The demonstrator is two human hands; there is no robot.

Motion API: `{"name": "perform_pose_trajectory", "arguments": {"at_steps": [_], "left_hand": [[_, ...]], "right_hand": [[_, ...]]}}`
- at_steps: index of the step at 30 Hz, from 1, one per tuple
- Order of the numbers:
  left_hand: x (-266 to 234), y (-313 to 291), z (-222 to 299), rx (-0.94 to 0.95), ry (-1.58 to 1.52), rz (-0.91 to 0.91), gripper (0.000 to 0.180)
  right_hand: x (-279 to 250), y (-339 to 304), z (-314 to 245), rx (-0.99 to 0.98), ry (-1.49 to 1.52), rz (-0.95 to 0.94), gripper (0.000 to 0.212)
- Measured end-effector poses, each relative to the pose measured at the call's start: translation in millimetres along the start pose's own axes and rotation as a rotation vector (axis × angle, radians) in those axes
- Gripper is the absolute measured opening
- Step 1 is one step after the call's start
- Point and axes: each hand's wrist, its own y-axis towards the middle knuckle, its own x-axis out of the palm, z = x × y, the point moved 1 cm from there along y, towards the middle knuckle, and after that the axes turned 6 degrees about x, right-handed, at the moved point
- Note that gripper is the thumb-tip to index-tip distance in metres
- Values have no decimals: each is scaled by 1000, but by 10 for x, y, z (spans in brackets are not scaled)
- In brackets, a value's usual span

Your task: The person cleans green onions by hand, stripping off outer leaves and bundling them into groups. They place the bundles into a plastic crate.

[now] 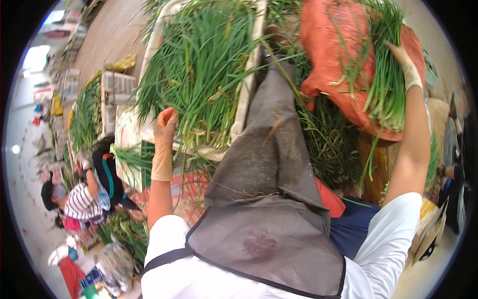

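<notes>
Both my hands wear thin, pale gloves. At the right, my right hand (404, 62) is closed around the edge of a bunch of green onions (388, 74), its thumb across the leaves and its other fingers mostly hidden. The bunch lies along an orange-red sack (338, 45), pale stem ends toward me. My left hand (165, 132) is raised beside the near left corner of a white crate (242, 107), its fingers curled together; whether anything is between them is unclear. Long green leaves (209, 65) heap over the crate, some yellowed.
A stained grey apron (264, 164) covers my lap between crate and sack. Loose greens (328, 144) lie below the sack. At the left, a person in a striped shirt (79, 202) works near more greens (85, 117) and a white slatted crate (118, 87).
</notes>
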Motion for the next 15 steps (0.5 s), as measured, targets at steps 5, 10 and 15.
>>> {"name": "perform_pose_trajectory", "arguments": {"at_steps": [5,10,15], "left_hand": [[-245,-233,-215,-20,433,-50,90],[614,-375,-155,-228,423,-441,115],[903,-609,258,-99,654,-411,121]], "right_hand": [[774,-603,-762,209,-643,502,83],[1321,-1645,-1712,-529,-86,315,55],[2109,-2774,-2542,-925,145,-92,41]]}}
